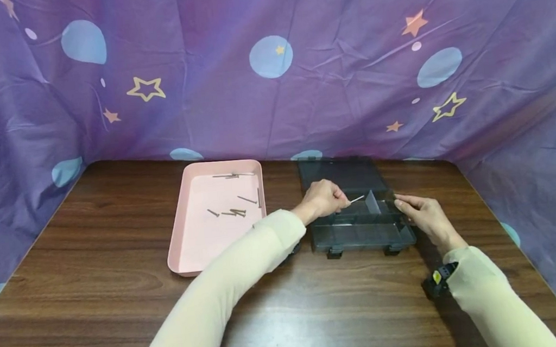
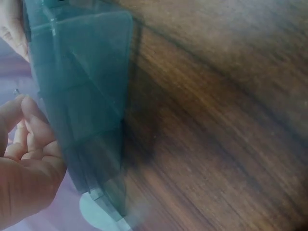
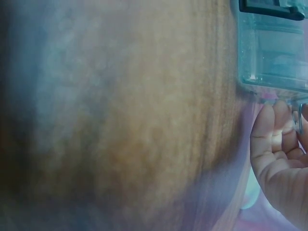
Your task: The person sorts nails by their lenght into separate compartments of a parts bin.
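My left hand (image 1: pixel 326 198) reaches across over a dark translucent compartment box (image 1: pixel 361 236), pinching a thin silvery screw (image 1: pixel 357 199) between thumb and fingertips. The screw points right, close to an upright clear divider (image 1: pixel 372 203) inside the box. In the left wrist view, the screw's small end (image 2: pixel 17 91) pokes out past the pinched fingertips. At the box's right end, my right hand (image 1: pixel 428 219) holds the side wall, with the thumb on the near side of the rim and the fingers against the end, as the right wrist view shows.
The box's lid (image 1: pixel 342 174) lies folded back, and two black latches (image 1: pixel 334 253) hang at its front. Left of it stands a pink tray (image 1: pixel 181 241) with several loose screws (image 1: pixel 237 212). A purple patterned cloth (image 1: pixel 222 90) rises behind the wooden table (image 1: pixel 95 275).
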A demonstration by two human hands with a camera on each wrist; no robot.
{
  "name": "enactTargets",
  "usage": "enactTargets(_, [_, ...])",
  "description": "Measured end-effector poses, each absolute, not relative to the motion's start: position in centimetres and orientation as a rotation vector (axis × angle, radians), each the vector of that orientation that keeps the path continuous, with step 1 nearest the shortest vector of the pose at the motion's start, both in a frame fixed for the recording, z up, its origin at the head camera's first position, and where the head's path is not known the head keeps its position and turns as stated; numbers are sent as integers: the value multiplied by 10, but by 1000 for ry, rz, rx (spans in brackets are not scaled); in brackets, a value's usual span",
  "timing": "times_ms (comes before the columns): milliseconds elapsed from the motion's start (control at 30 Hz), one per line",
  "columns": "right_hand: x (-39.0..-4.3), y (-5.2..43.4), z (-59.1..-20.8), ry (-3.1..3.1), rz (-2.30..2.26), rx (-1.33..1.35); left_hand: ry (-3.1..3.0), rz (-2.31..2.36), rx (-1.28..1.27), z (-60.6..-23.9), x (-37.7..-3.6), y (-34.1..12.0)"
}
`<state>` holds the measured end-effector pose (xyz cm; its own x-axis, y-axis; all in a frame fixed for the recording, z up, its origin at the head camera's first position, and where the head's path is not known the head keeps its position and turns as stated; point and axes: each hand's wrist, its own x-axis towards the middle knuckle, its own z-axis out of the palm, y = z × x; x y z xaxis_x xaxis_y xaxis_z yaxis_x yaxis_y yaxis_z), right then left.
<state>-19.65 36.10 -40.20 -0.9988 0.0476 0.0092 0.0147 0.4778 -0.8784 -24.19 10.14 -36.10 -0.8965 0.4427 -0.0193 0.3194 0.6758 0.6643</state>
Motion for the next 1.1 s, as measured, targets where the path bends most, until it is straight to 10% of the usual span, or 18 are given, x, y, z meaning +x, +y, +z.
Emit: enactTargets(1100, [-196,362,-404,-2703,1566,-16,2728,1096,613,-366,-238,99])
